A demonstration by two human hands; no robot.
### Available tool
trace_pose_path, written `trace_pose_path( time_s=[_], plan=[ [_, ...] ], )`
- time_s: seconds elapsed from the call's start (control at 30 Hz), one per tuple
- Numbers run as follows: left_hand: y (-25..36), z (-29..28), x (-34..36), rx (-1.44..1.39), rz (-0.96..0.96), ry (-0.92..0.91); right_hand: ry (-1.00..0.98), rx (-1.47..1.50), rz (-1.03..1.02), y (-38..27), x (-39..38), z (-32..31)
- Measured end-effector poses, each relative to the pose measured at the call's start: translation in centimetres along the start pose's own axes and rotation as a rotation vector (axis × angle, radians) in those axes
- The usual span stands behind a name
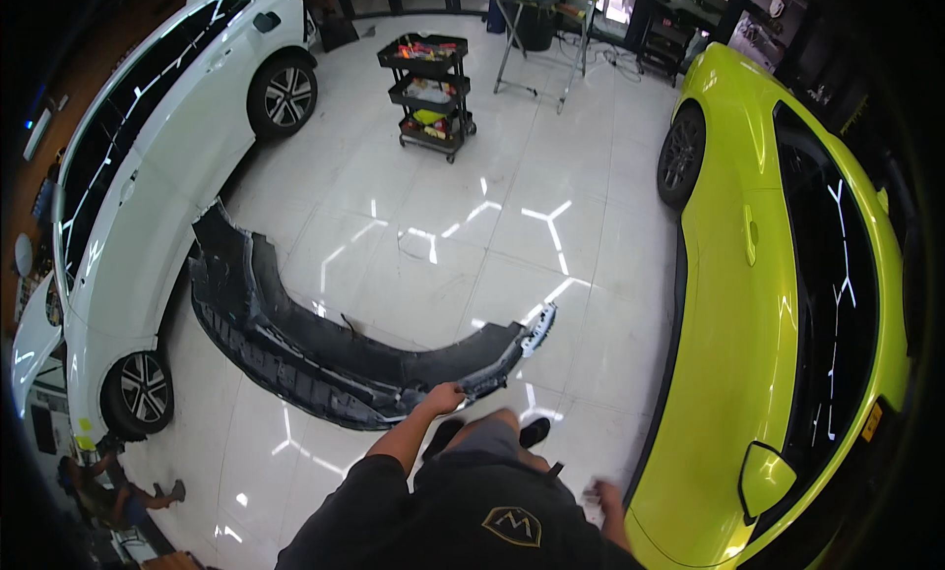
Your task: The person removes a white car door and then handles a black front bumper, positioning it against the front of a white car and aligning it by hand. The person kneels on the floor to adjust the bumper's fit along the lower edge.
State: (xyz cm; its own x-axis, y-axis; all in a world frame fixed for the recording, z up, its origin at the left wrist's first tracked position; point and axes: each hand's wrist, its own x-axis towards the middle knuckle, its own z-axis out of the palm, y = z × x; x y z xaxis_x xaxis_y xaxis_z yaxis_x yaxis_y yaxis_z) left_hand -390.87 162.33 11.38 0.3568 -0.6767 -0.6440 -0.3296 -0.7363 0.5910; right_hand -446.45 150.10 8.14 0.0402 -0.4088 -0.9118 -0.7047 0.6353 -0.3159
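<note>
One closed left hand (448, 398) is gripping the black bumper (335, 347) on the floor (605, 353) between white car (148, 216) and yellow-green car (733, 363); your blurred right hand (604, 495) is hanging, openness and hold unclear; one-sided pulling could be twisting or scraping the bumper.

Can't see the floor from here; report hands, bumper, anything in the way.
Left hand at black bumper, grip unclear. Right hand off it. Lime car close on right; white car on left.
</note>
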Motion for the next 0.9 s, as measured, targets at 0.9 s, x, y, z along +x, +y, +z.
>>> trace_pose_path(
  time_s=[0.9],
  plan=[
    [22.7, 7.7, 19.8, -0.761, -0.987, 0.131, -0.289, -0.547, -0.075, -56.4, 27.0, -31.3]
  ],
)
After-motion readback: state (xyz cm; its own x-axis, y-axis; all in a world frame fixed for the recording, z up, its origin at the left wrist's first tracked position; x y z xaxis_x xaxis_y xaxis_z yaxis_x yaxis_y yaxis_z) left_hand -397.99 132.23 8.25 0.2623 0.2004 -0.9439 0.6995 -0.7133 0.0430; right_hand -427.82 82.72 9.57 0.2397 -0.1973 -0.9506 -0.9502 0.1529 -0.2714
